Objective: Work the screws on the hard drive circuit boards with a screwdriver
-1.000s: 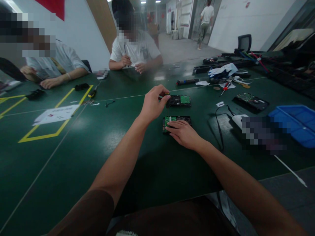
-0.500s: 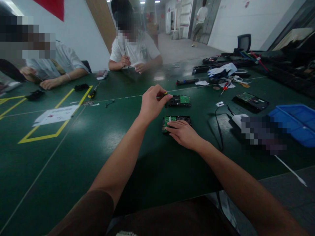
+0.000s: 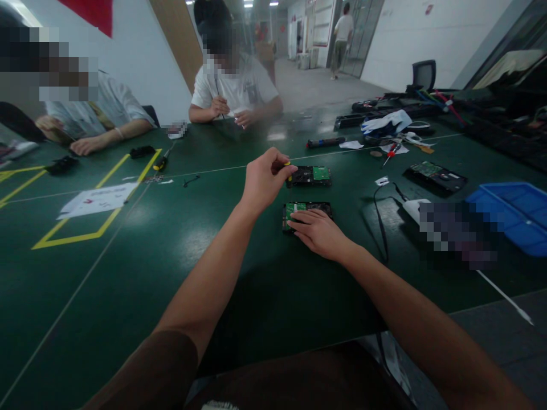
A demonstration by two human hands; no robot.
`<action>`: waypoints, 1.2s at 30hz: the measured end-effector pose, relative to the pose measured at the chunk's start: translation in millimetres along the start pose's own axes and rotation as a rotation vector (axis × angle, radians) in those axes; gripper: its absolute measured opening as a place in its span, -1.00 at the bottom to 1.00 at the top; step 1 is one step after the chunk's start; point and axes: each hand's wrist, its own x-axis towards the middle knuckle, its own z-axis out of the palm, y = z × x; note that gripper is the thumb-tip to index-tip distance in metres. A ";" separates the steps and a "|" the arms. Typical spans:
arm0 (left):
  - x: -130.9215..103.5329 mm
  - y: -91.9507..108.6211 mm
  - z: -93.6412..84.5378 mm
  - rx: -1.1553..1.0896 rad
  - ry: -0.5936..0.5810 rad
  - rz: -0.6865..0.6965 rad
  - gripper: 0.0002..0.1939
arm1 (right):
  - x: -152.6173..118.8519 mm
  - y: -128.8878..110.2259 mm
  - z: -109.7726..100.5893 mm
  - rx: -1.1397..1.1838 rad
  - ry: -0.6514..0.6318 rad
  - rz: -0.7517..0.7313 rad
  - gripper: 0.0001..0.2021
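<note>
My left hand (image 3: 265, 177) is closed in a pinch on a yellow-handled screwdriver (image 3: 290, 173). Most of the tool is hidden by the fingers, and I cannot make out its tip. Below it lies a hard drive (image 3: 294, 207), with its green circuit board facing up. My right hand (image 3: 318, 229) rests on this drive with the fingers stretched out flat, covering much of its right and front part. Just beyond, a second hard drive (image 3: 321, 173) lies on the table, partly behind my left fingertips.
On the green table (image 3: 179, 302), a third hard drive (image 3: 436, 176) and a blue tray (image 3: 513, 213) are to the right. A red screwdriver (image 3: 392, 151) and gloves (image 3: 387, 122) lie farther back. Another yellow screwdriver (image 3: 161, 163) is left, near papers (image 3: 100, 199). Two people sit opposite.
My left fingers have shifted slightly around the screwdriver, and more of its yellow handle shows. My right hand and the drives stay put. A person in the background has stepped along the corridor.
</note>
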 end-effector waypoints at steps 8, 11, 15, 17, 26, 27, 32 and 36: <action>-0.9 7.3 -3.6 0.103 -0.033 0.030 -0.85 | 1.3 -1.9 -2.8 0.006 -0.007 0.005 -0.64; -1.3 8.0 -3.1 0.111 -0.041 0.070 -0.83 | 1.2 -2.2 -2.9 0.001 -0.009 0.004 -0.65; -0.5 8.0 -4.7 0.126 -0.047 0.102 -0.82 | 1.3 -2.2 -2.1 0.001 -0.005 0.010 -0.65; 0.3 8.1 -5.4 0.126 -0.054 0.100 -0.82 | 1.3 -2.1 -1.6 0.009 -0.002 0.013 -0.64; 1.1 9.2 -4.2 0.103 -0.022 0.055 -0.96 | 0.5 -0.4 0.2 0.001 0.005 -0.004 -0.66; 1.0 9.3 -4.1 0.100 -0.014 0.048 -0.97 | 0.6 -0.3 0.4 0.000 0.007 -0.007 -0.66; 0.8 8.3 -3.6 0.076 -0.008 0.043 -0.95 | 1.0 0.1 0.8 0.020 0.019 -0.028 -0.65; 0.8 6.7 -3.0 0.087 -0.012 0.033 -0.96 | 1.2 -0.3 0.1 0.027 0.027 -0.041 -0.66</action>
